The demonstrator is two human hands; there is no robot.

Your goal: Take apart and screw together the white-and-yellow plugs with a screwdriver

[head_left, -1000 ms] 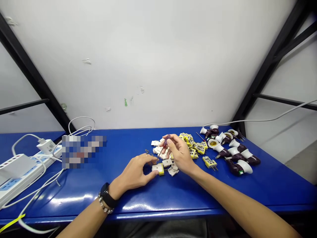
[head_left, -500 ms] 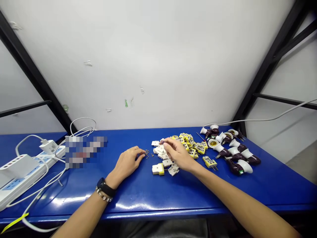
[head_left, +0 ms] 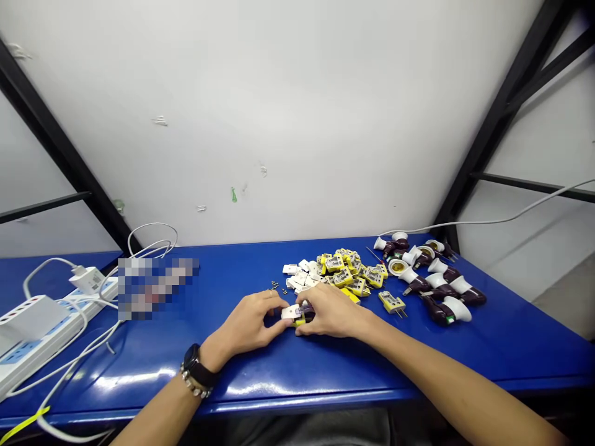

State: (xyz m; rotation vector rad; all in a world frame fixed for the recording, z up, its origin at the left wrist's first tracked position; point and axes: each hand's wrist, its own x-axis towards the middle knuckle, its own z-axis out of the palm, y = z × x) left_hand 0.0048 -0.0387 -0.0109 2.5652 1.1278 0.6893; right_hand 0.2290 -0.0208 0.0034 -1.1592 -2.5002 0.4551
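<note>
My left hand (head_left: 248, 323) and my right hand (head_left: 332, 311) meet at the table's middle, around a white and yellow electrical plug (head_left: 292, 314). The left fingers grip the plug. The right fingers hold a small dark-handled screwdriver (head_left: 305, 308) against it, its tip hidden by my fingers. Just behind the hands lie small metal screws (head_left: 275, 286), loose white plug parts (head_left: 300, 277) and a heap of yellow and white plug bodies (head_left: 346, 272). A separate yellow plug body (head_left: 391, 302) has metal pins.
White and dark brown lamp holders (head_left: 430, 279) lie at the right of the blue table (head_left: 297, 371). At the left are a white power strip (head_left: 32, 325), a charger (head_left: 88, 280) and white cables (head_left: 151, 238), beside a pixelated patch (head_left: 155, 288). Black metal frame bars (head_left: 506, 118) stand against the white wall.
Both hands have closed in on the white and yellow plug. My left hand moved right from the screws, and my right hand came down from above the white parts.
</note>
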